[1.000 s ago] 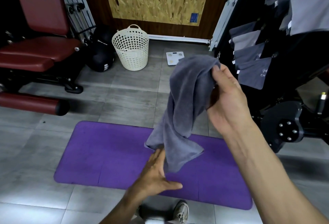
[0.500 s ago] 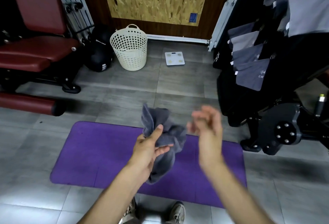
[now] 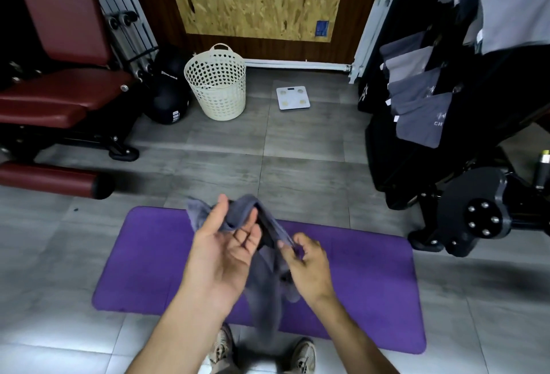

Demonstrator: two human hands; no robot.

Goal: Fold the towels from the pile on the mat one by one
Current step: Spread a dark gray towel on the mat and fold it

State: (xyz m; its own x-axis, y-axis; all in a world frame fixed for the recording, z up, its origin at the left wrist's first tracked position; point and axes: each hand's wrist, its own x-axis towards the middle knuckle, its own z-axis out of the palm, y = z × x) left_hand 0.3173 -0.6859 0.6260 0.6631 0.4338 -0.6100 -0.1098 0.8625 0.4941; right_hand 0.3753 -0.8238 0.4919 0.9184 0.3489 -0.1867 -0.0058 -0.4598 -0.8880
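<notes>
A grey towel (image 3: 265, 287) hangs bunched in the air above the purple mat (image 3: 154, 263). My left hand (image 3: 220, 251), palm up, holds the towel's upper fold between thumb and fingers. My right hand (image 3: 306, 263) pinches a towel edge just to the right, with the cloth stretched between both hands. The rest of the towel dangles down toward my shoes. No pile of towels shows on the mat.
A cream perforated laundry basket (image 3: 217, 85) stands on the tiled floor beyond the mat, a white scale (image 3: 293, 97) to its right. A red weight bench (image 3: 59, 100) fills the left, a black rack with hanging grey cloths (image 3: 422, 111) the right.
My right hand came down from holding the towel high, let go briefly, and now pinches an edge. My left hand has taken the towel's upper fold and the hands have moved apart.
</notes>
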